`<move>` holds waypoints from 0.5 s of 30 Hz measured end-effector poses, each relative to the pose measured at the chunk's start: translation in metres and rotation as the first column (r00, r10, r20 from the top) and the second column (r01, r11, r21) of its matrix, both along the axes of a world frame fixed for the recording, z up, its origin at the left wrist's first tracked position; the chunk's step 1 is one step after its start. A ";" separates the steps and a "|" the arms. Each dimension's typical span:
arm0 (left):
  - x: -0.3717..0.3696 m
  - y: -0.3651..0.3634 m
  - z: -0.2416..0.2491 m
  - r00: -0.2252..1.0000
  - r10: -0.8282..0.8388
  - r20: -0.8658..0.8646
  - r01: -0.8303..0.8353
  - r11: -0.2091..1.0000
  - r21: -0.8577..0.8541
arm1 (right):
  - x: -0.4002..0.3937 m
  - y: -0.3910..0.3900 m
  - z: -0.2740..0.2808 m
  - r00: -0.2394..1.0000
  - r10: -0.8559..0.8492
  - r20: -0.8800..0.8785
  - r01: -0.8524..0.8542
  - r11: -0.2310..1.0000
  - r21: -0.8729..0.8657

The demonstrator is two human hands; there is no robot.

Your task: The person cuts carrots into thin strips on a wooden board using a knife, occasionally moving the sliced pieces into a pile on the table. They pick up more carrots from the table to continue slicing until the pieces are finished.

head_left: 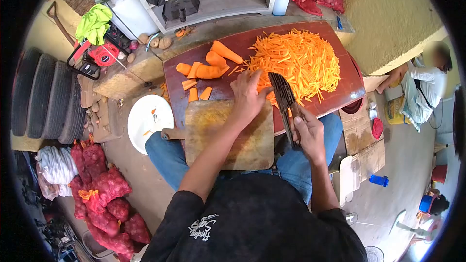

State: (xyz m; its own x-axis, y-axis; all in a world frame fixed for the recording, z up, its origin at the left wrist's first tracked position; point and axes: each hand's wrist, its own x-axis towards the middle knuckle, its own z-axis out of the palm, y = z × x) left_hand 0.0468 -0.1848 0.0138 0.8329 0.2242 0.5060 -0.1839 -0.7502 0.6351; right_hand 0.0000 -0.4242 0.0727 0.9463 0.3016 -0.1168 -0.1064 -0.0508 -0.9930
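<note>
My right hand [308,131] grips a long dark blade [284,99] near its lower end, the blade slanting up and to the left. Close to the blade's upper left side is my left hand [250,94], its fingers bent; part of them is hard to make out against the orange strips. A large heap of shredded carrot [301,63] lies on the red-brown table [349,80]. Peeled whole and cut carrots [208,70] rest at the table's left. Below them, a worn wooden cutting board [228,140] lies across my lap.
A white bowl [138,121] with carrot scraps stands left of the board, beside a knife handle [173,134]. Red mesh sacks [109,199] and tyres [46,97] stand at the left. Shelves [218,5] rise behind the table. Another person [424,80] sits at the far right.
</note>
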 end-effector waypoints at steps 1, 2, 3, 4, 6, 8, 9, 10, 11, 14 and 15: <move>0.005 -0.001 -0.004 0.999 0.025 -0.042 -0.025 0.999 0.023 | -0.001 -0.001 0.006 1.000 -0.007 -0.002 0.007 1.000 -0.004; 0.009 0.001 -0.009 0.998 0.049 -0.030 -0.048 0.998 0.043 | -0.001 -0.003 0.010 1.000 -0.015 -0.003 0.015 1.000 -0.010; 0.009 0.004 -0.010 0.999 0.032 -0.024 -0.031 0.999 0.031 | -0.001 -0.006 0.008 1.000 -0.009 0.011 0.010 1.000 -0.016; 0.009 0.007 -0.012 1.000 0.016 -0.020 -0.015 1.000 0.019 | -0.001 -0.008 0.003 1.000 -0.003 0.023 0.003 1.000 -0.021; 0.005 0.009 -0.013 1.000 -0.015 -0.009 0.015 1.000 -0.008 | -0.003 -0.010 -0.003 1.000 0.006 0.026 -0.005 1.000 -0.025; -0.004 0.012 -0.012 0.999 -0.032 0.010 0.032 0.999 -0.041 | -0.005 -0.007 -0.006 1.000 0.020 0.012 -0.020 1.000 -0.024; -0.008 0.015 -0.013 0.999 -0.044 -0.012 0.043 0.997 -0.060 | -0.006 -0.005 -0.006 1.000 0.023 0.016 -0.022 0.999 -0.035; -0.012 0.019 -0.013 0.998 -0.054 -0.035 0.051 0.996 -0.076 | -0.008 -0.002 -0.006 0.999 0.028 0.018 -0.027 0.999 -0.042; -0.018 0.024 -0.014 0.996 -0.063 -0.062 0.057 0.994 -0.094 | -0.012 0.000 -0.005 0.999 0.033 0.017 -0.032 0.998 -0.049; -0.017 0.036 -0.025 0.927 -0.244 -0.285 0.098 0.890 -0.445 | -0.018 0.008 -0.002 0.999 0.053 -0.005 -0.053 0.999 -0.009; -0.015 0.035 -0.025 0.878 -0.345 -0.331 0.072 0.780 -0.621 | -0.018 0.010 -0.003 0.999 0.054 0.001 -0.054 0.999 0.004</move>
State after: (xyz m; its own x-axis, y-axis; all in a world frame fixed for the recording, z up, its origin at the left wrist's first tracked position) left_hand 0.0313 -0.1502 -0.0113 0.9869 0.1518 -0.0553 0.0842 -0.1905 0.9781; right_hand -0.0176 -0.4143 0.0698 0.9288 0.3525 -0.1146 -0.1027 -0.0525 -0.9933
